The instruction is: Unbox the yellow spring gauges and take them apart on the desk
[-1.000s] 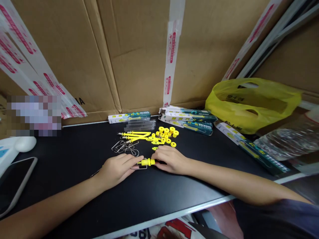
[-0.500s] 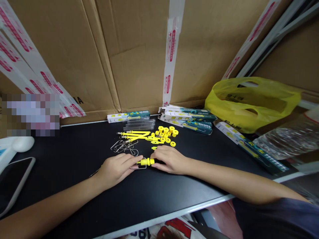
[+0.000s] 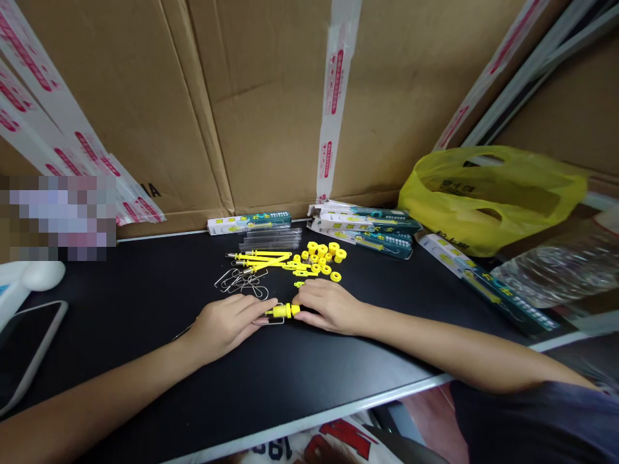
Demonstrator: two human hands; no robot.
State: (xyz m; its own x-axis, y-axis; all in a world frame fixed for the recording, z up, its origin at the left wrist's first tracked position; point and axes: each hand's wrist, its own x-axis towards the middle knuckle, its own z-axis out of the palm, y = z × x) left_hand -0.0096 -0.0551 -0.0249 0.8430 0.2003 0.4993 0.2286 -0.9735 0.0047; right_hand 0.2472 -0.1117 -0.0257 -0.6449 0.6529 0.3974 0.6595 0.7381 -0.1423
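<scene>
Above the black tabletop, my left hand is closed around one end of a partly assembled yellow spring scale, its fingers hiding much of it. A bent metal wire loop juts out beside the yellow piece. My right hand pinches the yellow cap at the other end. Just beyond the hands are a tangle of wire hooks, several yellow rods with metal springs, and a cluster of small yellow caps and rings. Clear plastic tubes lie behind them.
Printed cardboard boxes line the back, with another box at right. A yellow plastic bag and a clear plastic bottle stand right. At far left lies a phone. Large cardboard walls the rear.
Both hands keep their hold on the yellow spring scale with almost no visible movement. The view has shifted very slightly.
</scene>
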